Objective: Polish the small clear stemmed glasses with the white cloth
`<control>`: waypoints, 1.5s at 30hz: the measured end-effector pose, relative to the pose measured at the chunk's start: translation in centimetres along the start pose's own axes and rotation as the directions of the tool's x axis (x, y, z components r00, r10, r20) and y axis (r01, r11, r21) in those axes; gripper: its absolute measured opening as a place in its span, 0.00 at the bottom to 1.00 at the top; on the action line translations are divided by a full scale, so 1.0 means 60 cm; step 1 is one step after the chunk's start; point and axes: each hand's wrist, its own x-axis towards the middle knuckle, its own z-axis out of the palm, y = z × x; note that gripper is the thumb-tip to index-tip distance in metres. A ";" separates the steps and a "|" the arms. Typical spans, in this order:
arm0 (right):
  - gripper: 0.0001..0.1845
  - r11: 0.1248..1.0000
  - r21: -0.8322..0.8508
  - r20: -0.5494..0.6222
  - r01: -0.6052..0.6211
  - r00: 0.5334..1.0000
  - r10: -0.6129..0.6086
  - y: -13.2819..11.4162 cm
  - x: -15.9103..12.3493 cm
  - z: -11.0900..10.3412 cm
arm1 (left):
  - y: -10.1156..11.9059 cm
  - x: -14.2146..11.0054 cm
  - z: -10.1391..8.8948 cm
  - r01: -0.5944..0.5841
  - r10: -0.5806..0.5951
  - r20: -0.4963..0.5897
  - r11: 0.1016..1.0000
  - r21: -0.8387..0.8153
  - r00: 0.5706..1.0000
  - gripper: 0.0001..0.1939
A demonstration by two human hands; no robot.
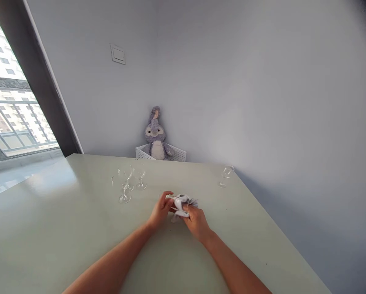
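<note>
Just above the table, my left hand (161, 209) is closed round the stem and foot end of a wine glass (171, 197), which lies tilted on its side. A pale grey cloth (180, 201) wraps much of the glass's bowl. My right hand (195, 219) is closed on that cloth, its thumb and fingers pressing it against the bowl. Parts of the glass are hidden by the cloth and fingers. To the left stand several clear stemmed glasses (124, 199), close together and upright. One more wine glass (227, 172) stands apart near the table's far right corner.
The pale green table (79, 228) reaches to the walls. Behind its far edge, a grey plush rabbit (157, 149) sits in a white perforated basket (179, 154). A light switch (118, 54) is on the wall, and a window (11, 94) is at the left.
</note>
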 end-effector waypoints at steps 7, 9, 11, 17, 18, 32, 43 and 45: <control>0.18 0.440 0.764 0.208 -0.472 0.825 0.525 -0.012 0.016 -0.023 | 0.048 -0.014 -0.002 -0.373 0.525 0.135 0.379 0.847 0.840 0.14; 0.19 0.362 0.801 0.274 -0.476 0.830 0.486 -0.009 0.017 -0.027 | 0.058 -0.010 -0.009 -0.381 0.512 0.192 0.293 0.877 0.837 0.12; 0.18 0.361 0.789 0.319 -0.496 0.834 0.449 -0.005 0.017 -0.032 | 0.059 -0.007 -0.014 -0.418 0.471 0.259 0.272 0.867 0.843 0.10; 0.15 0.707 0.553 0.406 -0.441 0.884 0.233 -0.020 0.010 -0.076 | 0.053 -0.005 -0.027 -0.265 0.160 0.215 0.683 0.681 0.963 0.05; 0.14 0.745 0.518 0.435 -0.420 0.879 0.193 -0.026 0.009 -0.086 | 0.055 -0.005 -0.030 -0.157 0.027 0.226 0.797 0.584 0.974 0.06; 0.16 0.797 0.542 0.095 -0.266 0.962 0.257 0.007 0.015 -0.151 | 0.052 0.001 -0.044 0.443 -0.310 0.429 0.859 -0.256 0.848 0.16; 0.21 0.774 -0.498 0.115 0.392 0.914 -0.389 -0.057 0.014 -0.037 | 0.017 -0.011 0.009 0.230 -0.224 -0.052 0.937 0.261 0.973 0.06; 0.15 0.793 -0.512 0.025 0.332 0.928 -0.372 -0.051 0.016 -0.031 | 0.023 -0.022 0.023 0.187 -0.181 -0.049 0.925 0.331 0.982 0.08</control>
